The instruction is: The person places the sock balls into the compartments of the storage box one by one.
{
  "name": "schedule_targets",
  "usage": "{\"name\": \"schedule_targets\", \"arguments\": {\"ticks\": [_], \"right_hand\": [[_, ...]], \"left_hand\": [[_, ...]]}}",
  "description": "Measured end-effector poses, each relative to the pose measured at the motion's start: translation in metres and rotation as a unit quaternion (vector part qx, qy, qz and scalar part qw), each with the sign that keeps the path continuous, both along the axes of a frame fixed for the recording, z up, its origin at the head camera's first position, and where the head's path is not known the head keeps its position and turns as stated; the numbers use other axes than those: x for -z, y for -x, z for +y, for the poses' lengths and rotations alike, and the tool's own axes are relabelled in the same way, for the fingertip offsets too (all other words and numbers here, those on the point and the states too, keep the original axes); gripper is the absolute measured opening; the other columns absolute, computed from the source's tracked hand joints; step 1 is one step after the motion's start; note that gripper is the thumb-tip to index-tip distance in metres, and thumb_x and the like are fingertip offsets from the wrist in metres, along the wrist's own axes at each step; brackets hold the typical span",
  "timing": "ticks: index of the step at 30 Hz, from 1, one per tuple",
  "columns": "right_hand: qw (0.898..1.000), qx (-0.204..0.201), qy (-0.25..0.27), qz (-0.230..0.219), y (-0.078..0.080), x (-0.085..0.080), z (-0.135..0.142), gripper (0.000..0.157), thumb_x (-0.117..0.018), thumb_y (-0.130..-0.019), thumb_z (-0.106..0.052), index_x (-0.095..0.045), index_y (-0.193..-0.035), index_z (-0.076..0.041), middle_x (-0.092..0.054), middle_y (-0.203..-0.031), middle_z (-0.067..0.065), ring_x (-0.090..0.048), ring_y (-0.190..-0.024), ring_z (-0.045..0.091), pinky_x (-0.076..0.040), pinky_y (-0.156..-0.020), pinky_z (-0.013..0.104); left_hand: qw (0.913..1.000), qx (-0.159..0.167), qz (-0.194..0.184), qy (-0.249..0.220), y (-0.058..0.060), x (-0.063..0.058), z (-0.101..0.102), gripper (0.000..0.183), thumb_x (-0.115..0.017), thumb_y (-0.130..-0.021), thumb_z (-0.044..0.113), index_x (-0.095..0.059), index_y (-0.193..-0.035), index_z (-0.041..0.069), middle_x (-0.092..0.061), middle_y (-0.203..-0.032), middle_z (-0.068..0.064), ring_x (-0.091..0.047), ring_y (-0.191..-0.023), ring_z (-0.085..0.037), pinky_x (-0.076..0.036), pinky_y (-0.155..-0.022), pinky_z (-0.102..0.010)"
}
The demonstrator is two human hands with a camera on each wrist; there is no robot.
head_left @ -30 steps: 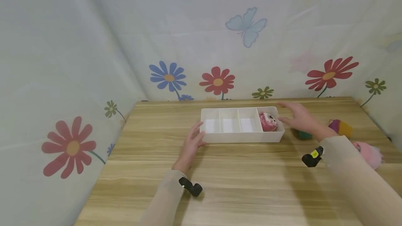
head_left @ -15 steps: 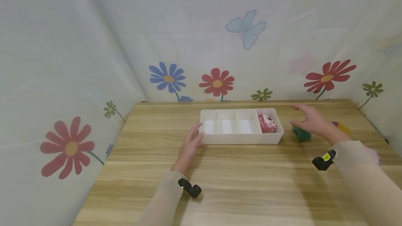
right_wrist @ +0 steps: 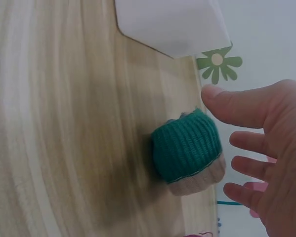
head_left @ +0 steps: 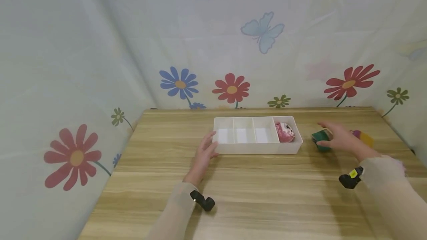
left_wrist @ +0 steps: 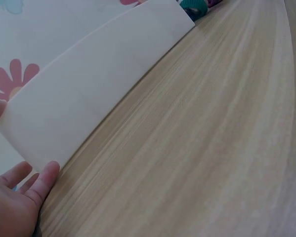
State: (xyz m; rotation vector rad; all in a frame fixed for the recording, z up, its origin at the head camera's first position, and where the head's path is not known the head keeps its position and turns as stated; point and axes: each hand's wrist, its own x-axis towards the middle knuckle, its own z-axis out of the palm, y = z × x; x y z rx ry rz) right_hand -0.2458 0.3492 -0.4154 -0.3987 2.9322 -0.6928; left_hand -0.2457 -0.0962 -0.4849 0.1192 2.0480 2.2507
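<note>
Right grip (head_left: pixel 340 138): spread, just beside green knit toy (head_left: pixel 319 137), right of centre in head frame | Left grip (head_left: pixel 202 151): loosely spread, touching left end of white box (head_left: pixel 255 149), frame centre | Pink plush (head_left: pixel 284 133): box's rightmost compartment

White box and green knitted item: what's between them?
Just bare wooden tabletop between the white box and green knitted item, seen in the head view.

Wooden table (head_left: pixel 260 195) under box (head_left: pixel 257 148); green toy (right_wrist: pixel 187 145); yellow toy (head_left: pixel 366 139); pinkish item (head_left: pixel 400 164)
</note>
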Motion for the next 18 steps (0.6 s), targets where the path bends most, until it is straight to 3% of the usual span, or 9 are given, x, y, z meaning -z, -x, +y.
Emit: {"name": "schedule_targets", "arguments": {"ticks": [5, 18], "right_hand": [[1.000, -0.005, -0.006, 0.004, -0.001, 0.008, 0.003, 0.071, -0.072, -0.080, -0.015, -0.034, -0.133, 0.011, -0.036, -0.131, 0.037, -0.037, -0.114, 0.050, -0.029, -0.093, 0.066], [0.999, 0.025, -0.028, -0.012, 0.002, 0.029, 0.010, 0.073, -0.075, -0.078, -0.019, -0.035, -0.135, 0.004, -0.028, -0.130, 0.038, -0.030, -0.111, 0.054, -0.023, -0.091, 0.071]], "left_hand": [[0.9998, 0.008, 0.016, 0.008, -0.010, -0.016, 0.001, 0.046, -0.049, -0.097, 0.014, -0.038, -0.141, 0.009, -0.032, -0.143, -0.022, -0.042, -0.120, -0.032, -0.041, -0.091, -0.055], [0.9997, 0.013, 0.022, 0.005, -0.012, -0.017, 0.001, 0.045, -0.048, -0.098, 0.014, -0.037, -0.141, 0.009, -0.032, -0.143, -0.020, -0.037, -0.125, -0.033, -0.040, -0.093, -0.056]]}}
